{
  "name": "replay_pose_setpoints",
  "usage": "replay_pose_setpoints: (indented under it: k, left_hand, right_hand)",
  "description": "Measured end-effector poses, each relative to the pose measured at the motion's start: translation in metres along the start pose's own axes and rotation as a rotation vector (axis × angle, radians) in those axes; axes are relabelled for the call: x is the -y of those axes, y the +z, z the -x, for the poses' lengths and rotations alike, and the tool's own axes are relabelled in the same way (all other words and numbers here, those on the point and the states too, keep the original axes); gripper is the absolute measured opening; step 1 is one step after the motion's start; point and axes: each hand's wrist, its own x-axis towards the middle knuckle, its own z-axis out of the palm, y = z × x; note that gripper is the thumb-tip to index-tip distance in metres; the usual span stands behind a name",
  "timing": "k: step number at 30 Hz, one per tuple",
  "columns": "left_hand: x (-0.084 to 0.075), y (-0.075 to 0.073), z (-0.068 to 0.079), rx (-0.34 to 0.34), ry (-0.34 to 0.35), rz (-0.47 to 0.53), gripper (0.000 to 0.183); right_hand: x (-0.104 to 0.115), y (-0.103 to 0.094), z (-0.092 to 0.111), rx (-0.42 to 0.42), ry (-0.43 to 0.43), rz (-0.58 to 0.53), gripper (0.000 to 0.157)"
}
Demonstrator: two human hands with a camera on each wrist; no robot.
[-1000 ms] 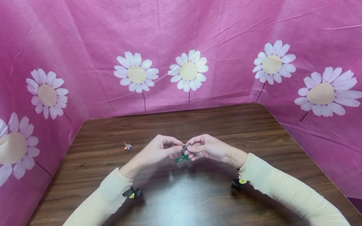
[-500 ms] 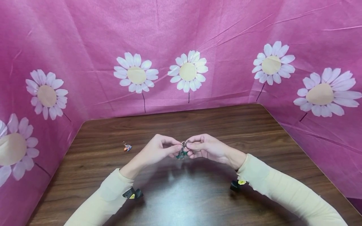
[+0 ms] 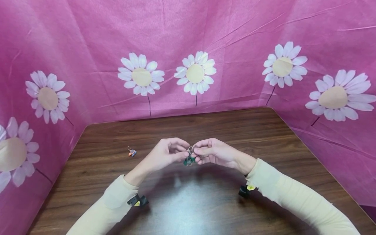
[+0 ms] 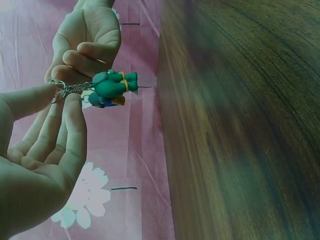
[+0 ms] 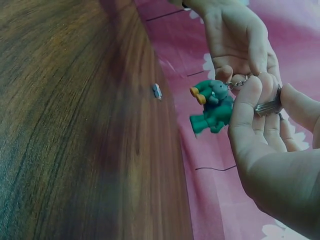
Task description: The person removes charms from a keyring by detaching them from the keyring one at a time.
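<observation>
Both hands meet over the middle of the table around a keychain. My left hand point(image 3: 168, 153) pinches its metal split ring point(image 4: 59, 91) between thumb and fingertip. From the ring, a short chain point(image 5: 237, 84) leads to small green figures point(image 5: 215, 112) with grey and yellow-orange parts, which dangle below the fingers in the head view. My right hand point(image 3: 218, 152) pinches a grooved silver key point(image 5: 270, 107) between thumb and fingers, right beside the ring. The fingers partly hide both ring and key.
Another small charm point(image 3: 132, 152), orange, white and blue with a metal ring, lies on the brown wooden table point(image 3: 188, 202) to the left. A pink cloth point(image 3: 229, 32) printed with white daisies stands round the back and sides.
The green figures have swung and sit slightly higher and closer under the fingers. Both hands have shifted a little while keeping their pinch; the charm on the table stays put.
</observation>
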Motion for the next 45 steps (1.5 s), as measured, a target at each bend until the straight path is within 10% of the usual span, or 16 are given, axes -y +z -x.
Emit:
replay_pose_setpoints:
  k: [25, 37, 45]
  left_hand:
    - [0.0, 0.002, 0.001, -0.021, -0.036, -0.013, 0.018]
    - [-0.005, -0.001, 0.0, 0.022, -0.058, -0.146, 0.016]
    - [-0.009, -0.002, -0.001, 0.042, -0.078, -0.236, 0.013]
  right_hand:
    - [-0.001, 0.005, -0.002, -0.02, -0.011, 0.066, 0.012]
    - [-0.001, 0.005, -0.001, -0.057, -0.112, 0.451, 0.051]
    - [-0.002, 0.003, -0.001, -0.04, -0.191, 0.684, 0.021]
